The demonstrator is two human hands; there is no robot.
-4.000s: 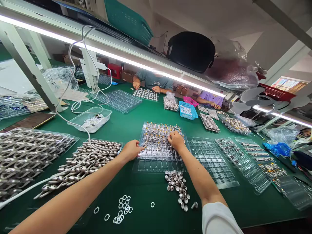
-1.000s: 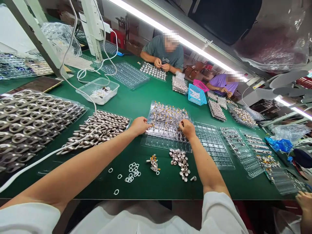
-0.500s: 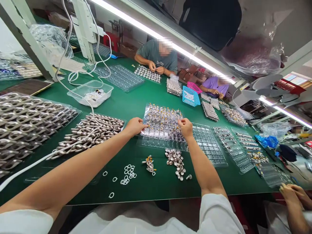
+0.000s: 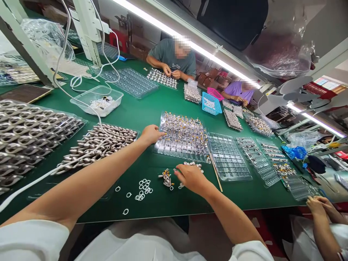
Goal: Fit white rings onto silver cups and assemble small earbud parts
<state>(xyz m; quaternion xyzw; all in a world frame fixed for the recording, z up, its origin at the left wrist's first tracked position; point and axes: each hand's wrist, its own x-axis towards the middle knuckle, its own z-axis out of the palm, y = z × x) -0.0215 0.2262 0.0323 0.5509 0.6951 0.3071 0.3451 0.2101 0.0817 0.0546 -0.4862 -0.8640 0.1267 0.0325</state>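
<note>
My left hand [image 4: 152, 134] pinches the left edge of a clear plastic tray [image 4: 163, 148] filled with small metal parts with yellow bits. My right hand [image 4: 193, 177] hovers over the near part of the table with fingers apart, seemingly holding nothing. Just left of its fingertips lies a small heap of metal parts with yellow bits [image 4: 166, 177]. Round metal caps [image 4: 193, 164] show behind this hand, which partly hides their pile. White rings [image 4: 144, 189] lie loose further left.
Trays of metal clasp-like parts [image 4: 100, 145] stand at left, with a white cable across them. A clear tub [image 4: 100, 103] is behind. A thin stick [image 4: 216, 172] lies beside a clear tray [image 4: 231, 156] at right. Co-workers sit across the table and at far right.
My right hand has let go of the tray's right side and come down toward me, over the caps. The tray lies flatter on the one beneath; the left hand stays at its edge.
</note>
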